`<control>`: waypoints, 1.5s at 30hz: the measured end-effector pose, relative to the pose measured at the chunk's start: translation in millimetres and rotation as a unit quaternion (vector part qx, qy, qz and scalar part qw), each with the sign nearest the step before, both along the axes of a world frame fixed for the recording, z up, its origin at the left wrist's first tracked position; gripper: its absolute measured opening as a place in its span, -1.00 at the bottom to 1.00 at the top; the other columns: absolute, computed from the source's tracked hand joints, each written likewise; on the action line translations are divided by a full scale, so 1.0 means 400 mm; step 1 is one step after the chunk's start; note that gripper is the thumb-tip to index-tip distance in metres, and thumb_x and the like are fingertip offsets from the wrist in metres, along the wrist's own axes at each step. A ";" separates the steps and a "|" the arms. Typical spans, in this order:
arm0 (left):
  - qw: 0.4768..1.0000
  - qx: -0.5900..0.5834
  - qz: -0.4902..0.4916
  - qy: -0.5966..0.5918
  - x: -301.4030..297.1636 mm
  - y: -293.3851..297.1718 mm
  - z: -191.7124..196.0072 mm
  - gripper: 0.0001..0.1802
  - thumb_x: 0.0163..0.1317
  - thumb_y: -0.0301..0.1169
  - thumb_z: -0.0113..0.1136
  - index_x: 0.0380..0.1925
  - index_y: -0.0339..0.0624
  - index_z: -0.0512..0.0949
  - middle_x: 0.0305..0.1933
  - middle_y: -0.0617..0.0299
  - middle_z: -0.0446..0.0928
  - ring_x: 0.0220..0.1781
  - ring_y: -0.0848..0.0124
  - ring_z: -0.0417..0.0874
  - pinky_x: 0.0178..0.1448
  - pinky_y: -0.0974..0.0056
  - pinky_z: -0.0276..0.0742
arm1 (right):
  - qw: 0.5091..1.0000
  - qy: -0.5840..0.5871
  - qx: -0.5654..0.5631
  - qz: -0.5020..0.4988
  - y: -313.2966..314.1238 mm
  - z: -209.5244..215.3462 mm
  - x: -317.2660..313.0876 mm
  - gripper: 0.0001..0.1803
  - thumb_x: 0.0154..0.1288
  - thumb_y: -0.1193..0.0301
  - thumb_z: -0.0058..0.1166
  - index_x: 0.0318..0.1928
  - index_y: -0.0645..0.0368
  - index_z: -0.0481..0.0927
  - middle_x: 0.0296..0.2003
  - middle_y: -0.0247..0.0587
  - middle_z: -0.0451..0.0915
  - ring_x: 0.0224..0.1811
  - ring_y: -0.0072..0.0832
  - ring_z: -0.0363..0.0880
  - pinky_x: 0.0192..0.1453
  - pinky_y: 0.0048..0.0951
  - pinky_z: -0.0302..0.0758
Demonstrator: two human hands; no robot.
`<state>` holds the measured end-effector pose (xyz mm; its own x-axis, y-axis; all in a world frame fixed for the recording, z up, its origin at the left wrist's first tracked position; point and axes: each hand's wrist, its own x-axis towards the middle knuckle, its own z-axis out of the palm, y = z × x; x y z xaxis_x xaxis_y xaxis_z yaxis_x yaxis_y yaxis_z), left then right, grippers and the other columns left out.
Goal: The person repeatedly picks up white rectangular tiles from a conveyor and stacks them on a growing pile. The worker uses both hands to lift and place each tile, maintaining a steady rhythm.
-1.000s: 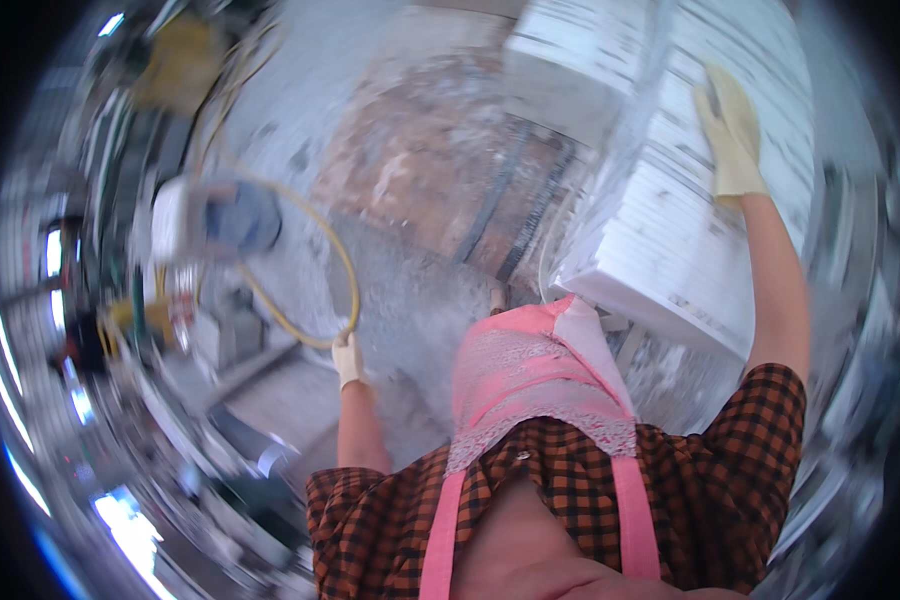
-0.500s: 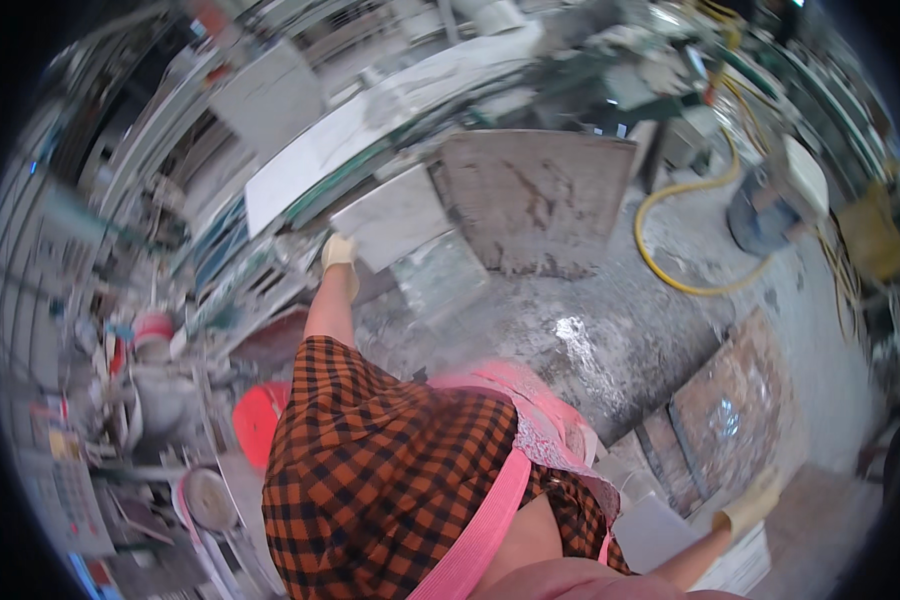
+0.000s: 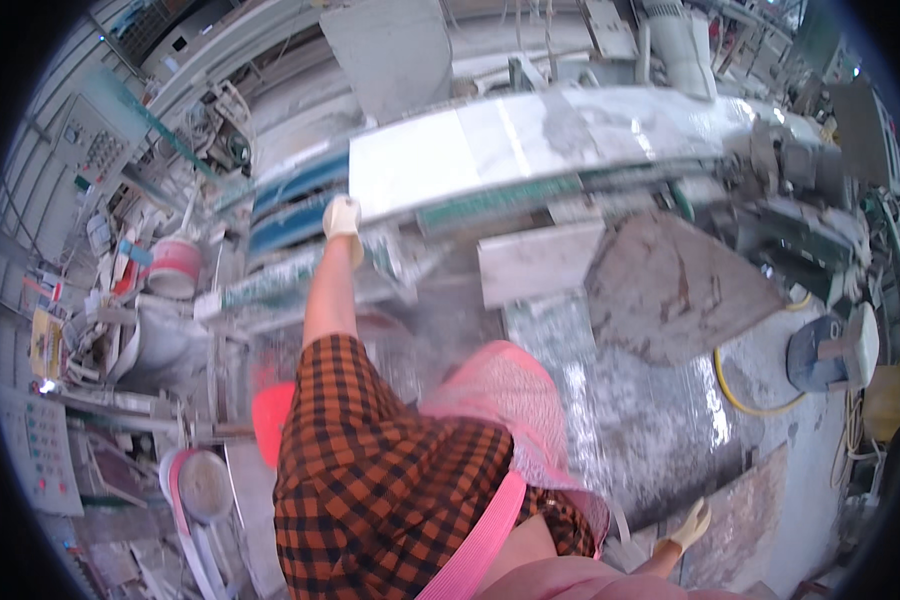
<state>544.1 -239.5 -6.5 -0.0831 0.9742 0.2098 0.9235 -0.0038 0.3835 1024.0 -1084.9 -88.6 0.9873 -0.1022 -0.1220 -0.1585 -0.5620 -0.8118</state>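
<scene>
Toward the left end of the green-framed conveyor (image 3: 500,203), a white stone slab (image 3: 410,165) is laid flat. Its near left corner is met by the left hand (image 3: 342,217); whether it is clamped there cannot be told. The right hand (image 3: 692,525) is held empty, fingers parted, well in front of the conveyor. Pressure is best spread along the slab's edge, off its corner.

No text, labels or numbers legible.
</scene>
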 end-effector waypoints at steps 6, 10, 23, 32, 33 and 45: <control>0.988 0.029 0.003 0.153 -0.062 0.178 -0.036 -0.35 0.14 0.17 0.06 -0.10 -0.18 0.65 0.06 -0.11 0.60 0.14 -0.01 0.59 0.40 -0.12 0.22 | 0.996 0.077 -0.037 0.000 0.240 0.001 -0.251 -0.56 0.35 0.33 0.19 0.13 0.35 0.50 0.02 -0.04 0.58 0.02 -0.34 0.55 0.14 -0.31 0.49; 0.985 -0.134 -0.065 0.093 -0.053 0.283 -0.060 -0.30 0.14 0.20 0.00 -0.14 -0.24 0.66 0.00 -0.21 0.61 0.11 -0.08 0.59 0.34 -0.08 0.29 | 0.990 0.056 -0.120 0.041 0.354 0.111 -0.304 -0.62 0.35 0.39 0.15 0.10 0.36 0.53 -0.04 -0.05 0.62 -0.02 -0.35 0.59 0.13 -0.36 0.49; 0.804 -0.243 -0.023 -0.542 -0.069 0.335 0.002 -0.45 0.32 -0.16 0.07 0.15 -0.36 0.49 0.10 0.05 0.61 0.11 0.20 0.62 0.17 0.20 0.51 | 0.947 -0.005 -0.287 0.144 0.421 0.120 -0.366 -0.63 0.21 0.25 0.16 -0.10 0.29 0.66 -0.21 0.00 0.69 -0.12 -0.16 0.68 -0.01 -0.25 0.56; 0.733 -0.398 -0.189 -0.517 0.043 0.419 0.355 -0.36 0.26 -0.09 0.27 0.17 -0.37 0.45 0.10 0.03 0.59 0.04 0.19 0.68 0.12 0.16 0.63 | 0.946 0.123 -0.246 0.170 0.504 0.073 -0.291 -0.60 0.21 0.18 0.09 -0.22 0.32 0.66 -0.29 0.16 0.66 -0.20 0.07 0.64 -0.05 -0.12 0.55; 0.751 -0.373 -0.150 -0.523 0.052 0.399 0.373 -0.38 0.26 -0.15 0.27 0.18 -0.38 0.44 0.11 0.03 0.59 0.04 0.20 0.68 0.12 0.16 0.63 | 0.932 0.059 -0.287 0.213 0.520 0.082 -0.292 -0.60 0.21 0.17 0.09 -0.18 0.27 0.66 -0.22 0.14 0.66 -0.12 0.07 0.62 0.01 -0.11 0.53; 0.821 -0.282 -0.236 -0.437 0.113 0.180 0.580 -0.50 0.16 -0.42 0.30 0.07 -0.49 0.51 0.05 -0.08 0.59 -0.04 0.17 0.67 0.07 0.17 0.59 | 0.949 0.126 -0.217 0.190 0.685 0.217 -0.196 -0.53 0.28 -0.02 0.04 -0.08 0.10 0.67 -0.10 0.03 0.65 -0.06 -0.06 0.62 0.05 -0.13 0.52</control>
